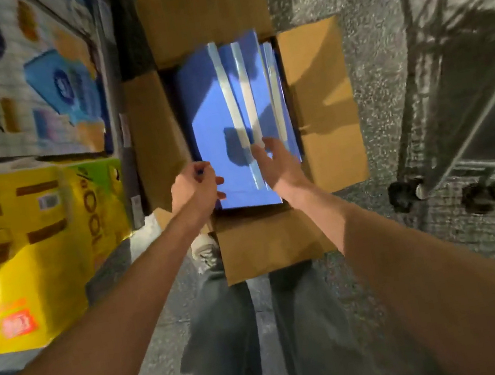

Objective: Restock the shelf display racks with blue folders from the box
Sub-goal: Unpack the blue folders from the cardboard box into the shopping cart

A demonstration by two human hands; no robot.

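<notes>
Gripping folders (213, 111) (three spines (227, 92)), left hand (193, 186).

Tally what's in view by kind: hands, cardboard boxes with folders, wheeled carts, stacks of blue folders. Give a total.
Hands: 2, left hand and right hand
Open cardboard box: 1
Wheeled cart: 1
Stack of blue folders in the box: 1; single folders too overlapped and blurred to count
Total: 5

Speckled grey floor (372, 101). Open box (316, 77) set on it beneath left hand (193, 186) and right hand (278, 165). Yellow packs (38, 255) stacked left of left hand. Cart wheels (407, 193) parked right of right hand.
</notes>
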